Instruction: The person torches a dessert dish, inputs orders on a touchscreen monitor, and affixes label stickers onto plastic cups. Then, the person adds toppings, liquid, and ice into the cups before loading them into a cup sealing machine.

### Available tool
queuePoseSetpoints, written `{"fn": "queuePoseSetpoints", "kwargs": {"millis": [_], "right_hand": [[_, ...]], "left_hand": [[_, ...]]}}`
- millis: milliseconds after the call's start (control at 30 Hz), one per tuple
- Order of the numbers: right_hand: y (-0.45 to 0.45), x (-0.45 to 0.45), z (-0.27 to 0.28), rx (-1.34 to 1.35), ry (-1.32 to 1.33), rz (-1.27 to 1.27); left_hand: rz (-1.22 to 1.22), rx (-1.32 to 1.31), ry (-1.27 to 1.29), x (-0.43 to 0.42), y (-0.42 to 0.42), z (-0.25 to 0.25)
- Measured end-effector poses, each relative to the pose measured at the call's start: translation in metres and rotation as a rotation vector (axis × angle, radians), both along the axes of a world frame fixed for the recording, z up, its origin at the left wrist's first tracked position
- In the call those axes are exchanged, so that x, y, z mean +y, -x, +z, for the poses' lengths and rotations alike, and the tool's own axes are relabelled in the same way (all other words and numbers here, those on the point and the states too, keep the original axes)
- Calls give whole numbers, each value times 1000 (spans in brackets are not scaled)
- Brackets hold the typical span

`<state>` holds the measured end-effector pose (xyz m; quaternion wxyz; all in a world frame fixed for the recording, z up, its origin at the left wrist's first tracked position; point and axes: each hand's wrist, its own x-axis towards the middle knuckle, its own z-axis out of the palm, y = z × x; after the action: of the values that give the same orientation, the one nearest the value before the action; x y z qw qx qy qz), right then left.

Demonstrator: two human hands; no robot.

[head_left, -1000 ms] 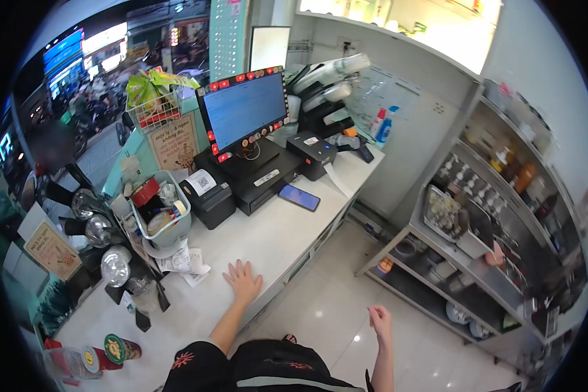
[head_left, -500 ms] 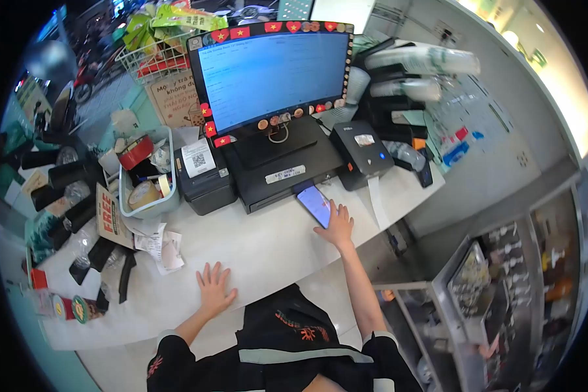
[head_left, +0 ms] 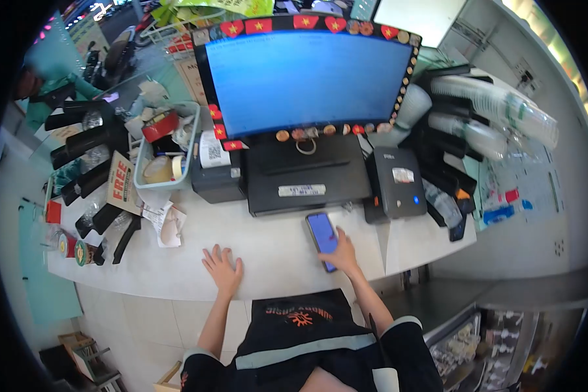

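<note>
On the white counter [head_left: 274,255] lies a phone [head_left: 320,230] with its screen lit, just in front of a black cash drawer [head_left: 313,186]. My right hand [head_left: 342,253] touches the lower part of the phone, its fingers apart over the screen. My left hand [head_left: 223,269] rests flat near the counter's front edge with its fingers spread and nothing in it. Above the drawer stands a monitor [head_left: 307,81] with a bluish screen and a frame covered in stickers.
Left of the drawer are a receipt printer [head_left: 219,179], a light blue basket [head_left: 166,181] and crumpled receipts [head_left: 168,225]. A second black printer [head_left: 398,183] and stacked plastic cups [head_left: 496,104] stand right. Two sealed drink cups [head_left: 83,252] sit far left.
The view has turned and moved closer to the counter. My right hand came from beside the counter to the phone, which now lies more upright and nearer me. My left hand stays on the counter.
</note>
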<state>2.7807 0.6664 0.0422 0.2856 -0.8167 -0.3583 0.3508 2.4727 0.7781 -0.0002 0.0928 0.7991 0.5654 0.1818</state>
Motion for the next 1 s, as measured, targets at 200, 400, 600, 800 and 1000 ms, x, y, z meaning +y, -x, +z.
{"fn": "queuePoseSetpoints", "kwargs": {"millis": [200,400,600,800,1000], "right_hand": [[-1,22,64,821,-354,96],[2,135,74,-310,-875,-135],[9,173,44,-516,-980,-215],[17,175,46,-552,-864,-249],[18,172,54,-531,-866,-282]], "left_hand": [[91,-36,-1,0,-6,6],[136,-4,1,2,-6,0],[139,-16,-16,4,-5,-2],[142,-1,-14,3,-6,1],[137,4,-20,4,-5,-2]]}}
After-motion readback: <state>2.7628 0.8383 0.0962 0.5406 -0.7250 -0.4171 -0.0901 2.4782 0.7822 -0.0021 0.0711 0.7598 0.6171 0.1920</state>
